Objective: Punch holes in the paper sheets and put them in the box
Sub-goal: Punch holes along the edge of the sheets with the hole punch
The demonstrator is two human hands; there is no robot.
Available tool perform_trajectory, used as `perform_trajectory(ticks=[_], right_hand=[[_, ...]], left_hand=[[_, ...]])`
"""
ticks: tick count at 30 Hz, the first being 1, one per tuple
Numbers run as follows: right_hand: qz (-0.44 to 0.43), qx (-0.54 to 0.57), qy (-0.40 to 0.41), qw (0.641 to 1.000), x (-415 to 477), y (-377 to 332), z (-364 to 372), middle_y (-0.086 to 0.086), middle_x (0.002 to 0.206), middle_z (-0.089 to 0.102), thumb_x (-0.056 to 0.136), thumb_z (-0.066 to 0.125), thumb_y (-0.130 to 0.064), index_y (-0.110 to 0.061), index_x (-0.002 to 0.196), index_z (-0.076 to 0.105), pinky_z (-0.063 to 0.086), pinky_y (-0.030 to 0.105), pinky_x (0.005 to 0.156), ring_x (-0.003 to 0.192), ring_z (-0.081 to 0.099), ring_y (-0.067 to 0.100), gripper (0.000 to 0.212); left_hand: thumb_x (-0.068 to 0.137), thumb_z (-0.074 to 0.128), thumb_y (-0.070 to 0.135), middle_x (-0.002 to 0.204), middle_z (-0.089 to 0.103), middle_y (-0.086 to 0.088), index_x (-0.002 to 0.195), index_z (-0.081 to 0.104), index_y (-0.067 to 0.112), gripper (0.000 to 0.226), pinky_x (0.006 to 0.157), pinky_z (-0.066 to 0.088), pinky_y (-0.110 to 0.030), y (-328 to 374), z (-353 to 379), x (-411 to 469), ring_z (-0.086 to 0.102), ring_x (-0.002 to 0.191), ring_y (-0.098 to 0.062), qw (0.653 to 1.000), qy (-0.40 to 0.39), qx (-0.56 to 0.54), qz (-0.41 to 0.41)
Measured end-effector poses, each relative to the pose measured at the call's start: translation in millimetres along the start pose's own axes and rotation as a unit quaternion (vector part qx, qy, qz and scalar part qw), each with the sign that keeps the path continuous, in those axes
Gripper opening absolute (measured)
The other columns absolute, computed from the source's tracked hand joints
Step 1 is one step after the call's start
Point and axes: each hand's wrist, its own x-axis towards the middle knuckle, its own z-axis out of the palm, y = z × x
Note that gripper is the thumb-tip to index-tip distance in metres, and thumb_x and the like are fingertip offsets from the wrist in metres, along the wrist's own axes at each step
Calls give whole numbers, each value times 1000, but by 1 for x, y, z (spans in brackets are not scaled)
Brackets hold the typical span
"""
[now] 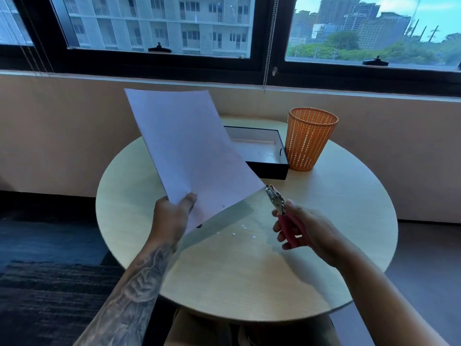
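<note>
While left hand (172,216) holds sheet (189,151), punch (275,198) beside corner

No words, numbers or signs can be read here. The paper sheet (189,151) shows no print on the side we see. The black box (274,169), the orange basket (309,138) and the hole punch (277,198) show no label that can be made out.
</note>
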Motion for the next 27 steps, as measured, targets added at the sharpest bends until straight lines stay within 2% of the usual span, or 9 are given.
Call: perform_trajectory(ticks=[4, 8, 13, 16, 21, 24, 27], right_hand=[[15, 15, -32, 999, 2, -3, 9, 21, 93, 74, 104, 43, -46, 4, 111, 68, 57, 45, 68, 78, 69, 33, 56], [9, 15, -39, 999, 5, -1, 12, 22, 94, 74, 104, 42, -47, 4, 110, 68, 57, 47, 70, 78, 69, 33, 58], [6, 23, -33, 999, 7, 2, 12, 23, 94, 74, 102, 44, -49, 5, 110, 68, 56, 47, 70, 79, 68, 33, 59], [6, 20, -34, 999, 9, 3, 12, 22, 93, 74, 101, 45, -50, 5, 110, 68, 56, 48, 71, 78, 68, 33, 60], [4, 14, -31, 999, 10, 3, 10, 22, 95, 74, 88, 50, -60, 3, 110, 68, 57, 47, 70, 78, 69, 32, 69], [5, -4, -21, 1000, 11, 3, 9, 21, 94, 74, 100, 45, -53, 3, 110, 68, 57, 48, 71, 77, 70, 30, 61], [7, -16, -11, 1000, 12, 2, 10, 19, 92, 75, 102, 44, -51, 2, 109, 68, 58, 47, 70, 76, 70, 29, 59]], left_hand=[[92, 70, 12, 95, 74, -2, 92, 70, 13, 1, 65, 58, -42, 8, 7, -4, 70, 82, -32, 998, -19, -38, -54], [92, 68, 7, 91, 72, -7, 101, 68, 2, 10, 45, 53, -31, 15, 10, -8, 67, 71, -31, 995, -14, -56, -78], [92, 69, 8, 91, 72, -7, 101, 68, 2, 11, 44, 53, -31, 16, 10, -11, 67, 71, -31, 995, -17, -54, -85], [92, 68, 7, 87, 71, -6, 91, 68, 6, 2, 45, 53, -33, 17, 10, -12, 66, 67, -31, 995, -17, -53, -85], [92, 68, 8, 88, 70, -7, 89, 67, 8, 3, 49, 55, -35, 17, 8, -11, 66, 67, -32, 995, -23, -43, -81], [91, 69, 9, 88, 71, -9, 90, 68, 8, 3, 50, 54, -35, 16, 6, -11, 65, 66, -34, 995, -23, -43, -83], [92, 69, 8, 88, 71, -9, 89, 68, 7, 3, 49, 53, -34, 17, 7, -10, 65, 66, -34, 995, -25, -49, -89]])
